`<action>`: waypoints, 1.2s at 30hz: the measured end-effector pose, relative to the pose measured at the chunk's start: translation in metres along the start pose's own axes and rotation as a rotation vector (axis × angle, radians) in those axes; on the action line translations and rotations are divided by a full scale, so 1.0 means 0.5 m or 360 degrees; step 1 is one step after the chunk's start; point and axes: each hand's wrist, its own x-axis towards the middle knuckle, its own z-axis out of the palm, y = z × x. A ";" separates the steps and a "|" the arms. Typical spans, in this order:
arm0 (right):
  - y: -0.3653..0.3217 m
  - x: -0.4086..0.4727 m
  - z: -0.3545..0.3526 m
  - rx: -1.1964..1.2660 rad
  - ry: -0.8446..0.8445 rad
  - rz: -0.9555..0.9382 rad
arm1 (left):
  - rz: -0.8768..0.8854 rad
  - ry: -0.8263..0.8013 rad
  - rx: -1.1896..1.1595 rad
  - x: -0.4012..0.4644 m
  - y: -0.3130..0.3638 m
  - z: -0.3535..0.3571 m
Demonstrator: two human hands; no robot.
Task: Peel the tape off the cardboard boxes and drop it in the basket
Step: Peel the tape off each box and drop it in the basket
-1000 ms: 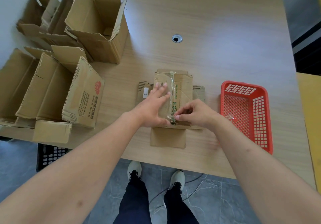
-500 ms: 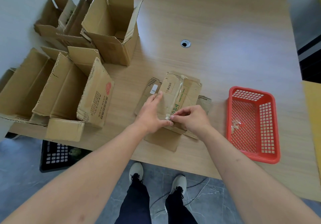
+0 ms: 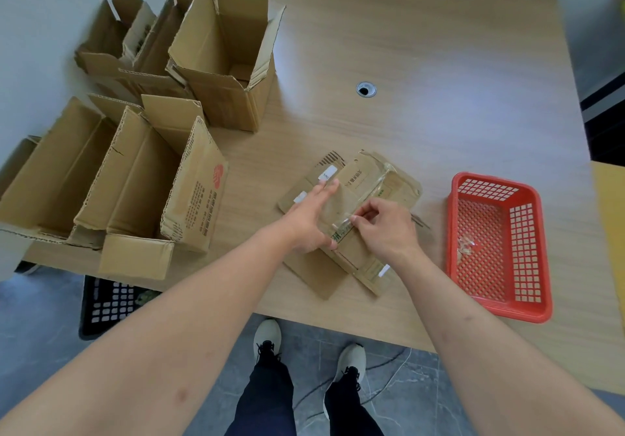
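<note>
Open cardboard boxes (image 3: 142, 178) are stacked at the table's (image 3: 439, 63) left. The flattened box (image 3: 368, 178) is pressed by the left hand (image 3: 309, 219), fingers straight. Clear tape (image 3: 341, 224) is pinched by the right hand (image 3: 385, 229), its lifted end between thumb and fingertips. Beside it, the red basket (image 3: 537, 246) is seen holding tape scraps (image 3: 466, 248).

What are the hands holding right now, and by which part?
The right hand pinches the near, lifted end of the clear tape strip. The left hand lies flat, pressing down the flattened brown cardboard box.
</note>
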 end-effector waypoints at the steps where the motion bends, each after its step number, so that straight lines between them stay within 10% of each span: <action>1: 0.003 -0.005 0.001 -0.0023 0.0014 -0.0035 | 0.0021 -0.0043 0.0088 0.004 0.005 -0.010; 17: 0.033 -0.019 0.000 -0.0317 0.0054 -0.0948 | 0.0204 0.0349 0.0991 -0.008 -0.023 0.079; 36: 0.016 0.018 -0.015 -0.0244 0.0191 -0.0490 | 0.0403 0.0264 0.1287 -0.014 -0.049 0.013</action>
